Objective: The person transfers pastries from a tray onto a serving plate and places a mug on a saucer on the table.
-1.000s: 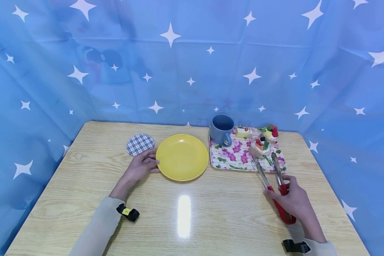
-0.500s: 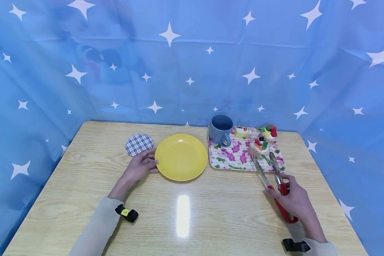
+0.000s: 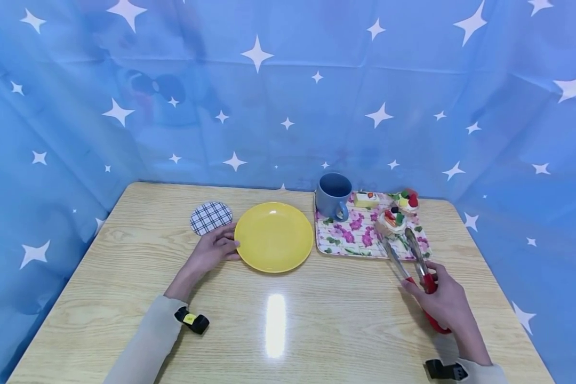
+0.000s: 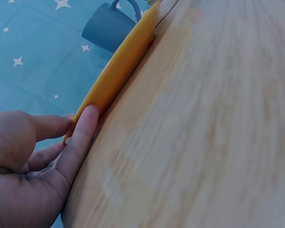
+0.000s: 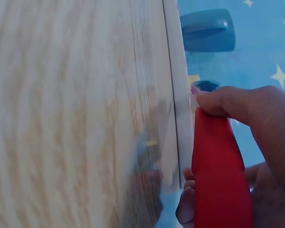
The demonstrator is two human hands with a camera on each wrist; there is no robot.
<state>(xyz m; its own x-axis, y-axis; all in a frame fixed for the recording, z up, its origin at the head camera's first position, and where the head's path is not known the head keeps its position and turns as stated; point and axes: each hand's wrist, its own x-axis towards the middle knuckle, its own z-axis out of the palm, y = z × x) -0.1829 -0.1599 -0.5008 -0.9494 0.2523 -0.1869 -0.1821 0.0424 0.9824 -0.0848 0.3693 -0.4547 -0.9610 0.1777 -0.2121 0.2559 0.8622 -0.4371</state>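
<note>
My left hand (image 3: 214, 249) pinches the left rim of a round yellow plate (image 3: 274, 237) on the table; the left wrist view shows thumb and fingers on either side of the edge (image 4: 116, 71). My right hand (image 3: 444, 296) holds metal tongs (image 3: 415, 250) by their red handles (image 5: 218, 161). The tongs' arms are spread, their tips at the near side of a fruit-topped cream tart (image 3: 390, 223) on a floral tray (image 3: 336, 242). Whether the tips touch the tart I cannot tell. A second fruit-topped tart (image 3: 408, 202) sits behind it.
On the tray's left stands a blue mug (image 3: 333, 197), handle facing front right. Beside it lies a small yellow cake piece (image 3: 366, 200). A checked round coaster (image 3: 210, 217) lies behind my left hand. Starry blue cloth (image 3: 288, 96) hangs behind the wooden table (image 3: 211, 330).
The tongs' red handle end has shifted slightly right in my right hand, and the tips have come a little closer to the front tart. The left hand and plate stay put.
</note>
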